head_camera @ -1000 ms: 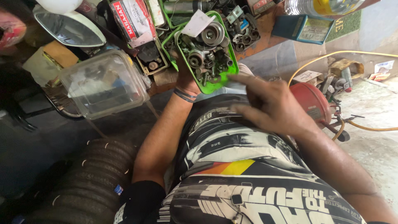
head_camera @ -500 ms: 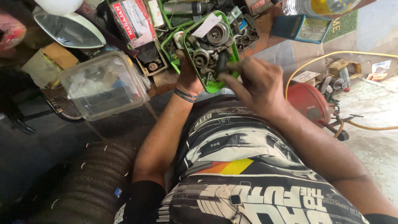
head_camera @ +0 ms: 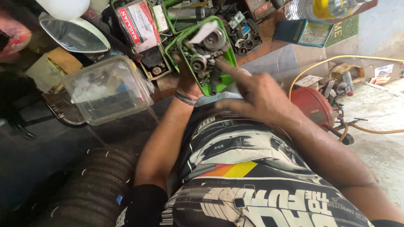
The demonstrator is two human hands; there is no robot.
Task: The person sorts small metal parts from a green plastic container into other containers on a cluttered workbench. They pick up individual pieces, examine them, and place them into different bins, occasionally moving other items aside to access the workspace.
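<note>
Far left: a curved mirror [head_camera: 73, 35] sits on the cluttered bench [head_camera: 269, 31], with a white rounded container [head_camera: 63, 6] just above it at the top edge. Below the mirror is a clear plastic box [head_camera: 105, 90] with its lid on, small parts dimly visible inside; exact contents can't be made out. Lower left, a black ribbed tyre [head_camera: 90, 185] lies on the floor.

Centre: the left hand [head_camera: 187, 82] comes up from below and grips the lower edge of a green tray [head_camera: 225, 82], holding it up, tilted, just in front of the bench edge. The hand is mostly hidden behind the tray; a dark band is on the wrist. The tray is packed with grey metal parts [head_camera: 206, 54], round bearing-like pieces plus a white scrap of paper on top. Behind it, more open trays of small hardware and a red-and-white packet [head_camera: 134, 23] rest on the bench.

Right of centre: the right hand [head_camera: 259, 94] is loosely open and holds nothing, its index finger [head_camera: 229, 69] stretched into the tray, tip touching the metal parts; the other fingers are curled below.

Right: a blue box [head_camera: 301, 32] on the bench, a clear bottle with a yellow label [head_camera: 324, 7] above it. On the floor are a red round machine [head_camera: 313, 107] and a yellow hose [head_camera: 370, 59] looping past it.
</note>
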